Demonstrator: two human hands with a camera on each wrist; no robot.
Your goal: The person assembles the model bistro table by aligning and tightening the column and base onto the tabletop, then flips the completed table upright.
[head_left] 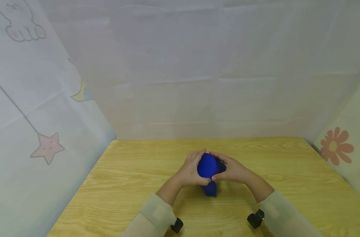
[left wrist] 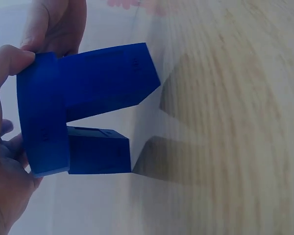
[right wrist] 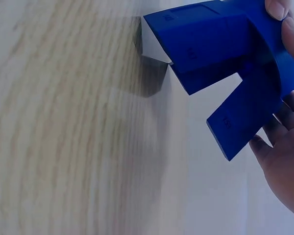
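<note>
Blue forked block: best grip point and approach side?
Grip the blue block by its rounded, thick end, one hand from each side, as the left hand and right hand do now. The two prongs leave a gap, so they probably offer a poorer hold.

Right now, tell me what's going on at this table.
A person holds a blue block in both hands over a wooden table. The left hand and right hand wrap it from either side. The wrist views show a curved back with two square legs sticking out. Whether a leg touches the table, I cannot tell. A pale printed cloth walls the table in.
</note>
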